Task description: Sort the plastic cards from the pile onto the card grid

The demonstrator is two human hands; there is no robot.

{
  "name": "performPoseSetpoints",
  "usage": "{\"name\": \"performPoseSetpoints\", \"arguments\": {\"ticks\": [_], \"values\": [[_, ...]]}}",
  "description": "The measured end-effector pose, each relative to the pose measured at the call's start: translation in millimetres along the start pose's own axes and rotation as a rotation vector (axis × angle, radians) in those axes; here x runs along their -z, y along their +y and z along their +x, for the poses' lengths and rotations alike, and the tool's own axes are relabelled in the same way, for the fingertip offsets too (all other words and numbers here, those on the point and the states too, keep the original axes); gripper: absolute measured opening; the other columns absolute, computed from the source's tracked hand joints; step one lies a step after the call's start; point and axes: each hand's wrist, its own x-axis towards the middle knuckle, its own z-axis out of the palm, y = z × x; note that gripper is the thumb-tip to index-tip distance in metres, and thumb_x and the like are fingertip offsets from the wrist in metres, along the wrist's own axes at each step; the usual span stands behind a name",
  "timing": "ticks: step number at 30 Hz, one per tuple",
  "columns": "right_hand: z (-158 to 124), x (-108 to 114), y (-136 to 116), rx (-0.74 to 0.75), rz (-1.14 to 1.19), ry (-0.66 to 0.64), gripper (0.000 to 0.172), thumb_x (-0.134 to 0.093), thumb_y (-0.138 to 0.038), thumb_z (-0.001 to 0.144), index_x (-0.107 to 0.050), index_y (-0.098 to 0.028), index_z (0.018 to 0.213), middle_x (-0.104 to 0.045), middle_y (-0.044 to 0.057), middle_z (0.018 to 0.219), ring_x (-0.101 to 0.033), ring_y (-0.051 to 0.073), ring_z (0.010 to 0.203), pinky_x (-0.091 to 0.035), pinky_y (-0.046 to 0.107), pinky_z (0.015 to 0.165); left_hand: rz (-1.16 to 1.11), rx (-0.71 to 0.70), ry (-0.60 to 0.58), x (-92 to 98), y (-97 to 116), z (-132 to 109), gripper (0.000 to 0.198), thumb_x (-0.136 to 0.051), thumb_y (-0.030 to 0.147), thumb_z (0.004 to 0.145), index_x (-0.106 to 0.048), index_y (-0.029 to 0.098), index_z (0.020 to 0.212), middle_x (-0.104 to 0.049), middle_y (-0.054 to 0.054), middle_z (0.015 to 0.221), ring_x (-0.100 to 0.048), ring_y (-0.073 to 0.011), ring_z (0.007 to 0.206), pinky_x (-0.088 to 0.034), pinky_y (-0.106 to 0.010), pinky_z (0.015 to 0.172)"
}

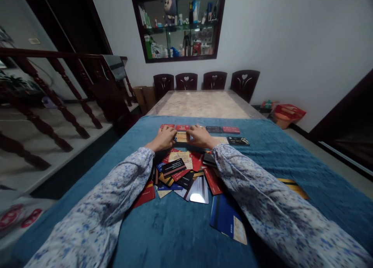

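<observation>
A yellow-gold card (182, 137) lies between my two hands, in a row below a red card (182, 127). My left hand (163, 138) has its fingers closed at the card's left edge. At the card's right edge are the bent fingers of my right hand (201, 136). Right of it are a dark card (214, 129), another red card (231, 130) and a black card (238, 141), all laid out in rows. Nearer to me, under and between my forearms, is a loose heap of cards, with a black striped card (174, 167) on top. My hands partly hide the rows.
Blue cloth (163, 229) covers the near part of the table; its far part shows a pale marbled top (198, 103). Near my right forearm lie a blue card (223, 215) and a gold card (293, 187). Chairs (215, 80) stand at the far end.
</observation>
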Motion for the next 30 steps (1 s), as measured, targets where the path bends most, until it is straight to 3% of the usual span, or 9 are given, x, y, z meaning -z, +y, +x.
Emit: {"name": "performPoseSetpoints", "arguments": {"ticks": [12,18,30], "values": [[25,-14,12,-0.035,-0.022,-0.057,0.046,-0.051,-0.037,0.097,-0.065,-0.016,0.135,-0.060,0.023,0.138,-0.052,0.038,0.124,-0.050,0.048,0.093,-0.006,0.006,-0.091,-8.2,-12,33,0.041,-0.065,0.019,0.084,-0.065,0.024,0.124,-0.059,-0.013,0.140,-0.041,-0.0375,0.136,-0.036,-0.059,0.109],[36,-25,18,-0.046,-0.025,-0.077,0.049,-0.057,-0.043,0.094,-0.066,-0.018,0.135,-0.062,0.023,0.136,-0.054,0.039,0.125,-0.050,0.050,0.097,-0.041,0.010,-0.164,-12.0,-18,41,0.037,-0.066,0.020,0.083,-0.067,0.024,0.119,-0.062,-0.012,0.136,-0.042,-0.0374,0.136,-0.037,-0.060,0.109],[49,-32,24,-0.030,-0.008,-0.100,0.050,-0.062,-0.047,0.091,-0.068,-0.021,0.133,-0.066,0.020,0.138,-0.056,0.039,0.128,-0.048,0.050,0.098,-0.087,-0.009,-0.179,-24.9,-30,54,0.035,-0.063,0.020,0.077,-0.067,0.025,0.112,-0.069,-0.011,0.126,-0.047,-0.0374,0.129,-0.040,-0.060,0.105]]}}
